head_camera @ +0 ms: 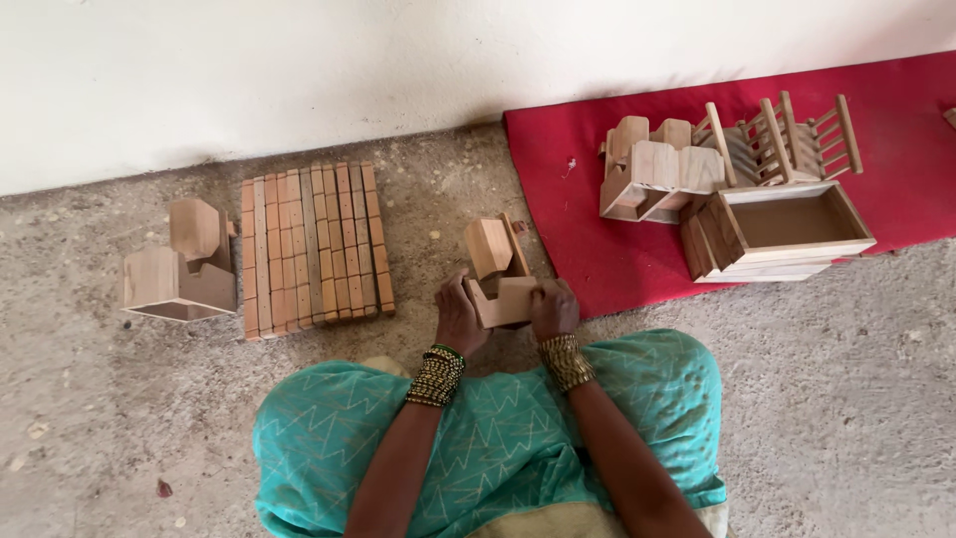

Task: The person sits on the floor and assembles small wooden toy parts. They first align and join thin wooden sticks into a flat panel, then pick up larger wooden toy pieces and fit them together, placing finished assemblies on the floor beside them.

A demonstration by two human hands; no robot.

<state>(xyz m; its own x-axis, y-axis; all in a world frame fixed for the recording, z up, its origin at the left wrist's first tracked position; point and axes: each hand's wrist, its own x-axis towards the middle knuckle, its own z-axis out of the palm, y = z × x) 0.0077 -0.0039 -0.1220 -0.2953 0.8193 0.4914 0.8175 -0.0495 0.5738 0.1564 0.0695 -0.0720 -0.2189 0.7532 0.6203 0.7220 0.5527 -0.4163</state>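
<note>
I sit on a rough concrete floor with both hands on a small wooden house-shaped piece (498, 271) in front of my knees. My left hand (458, 317) grips its left side and my right hand (554, 309) grips its right side. Stacks of bangles cover both wrists. A turquoise patterned cloth (329, 438) drapes over my lap.
A row of wooden slats (314, 249) lies on the floor to the left, with another wooden house piece (181, 269) beside it. On a red mat (896, 149) at the right stand several wooden pieces, an open wooden box (787, 231) and slatted racks (792, 139). A white wall runs behind.
</note>
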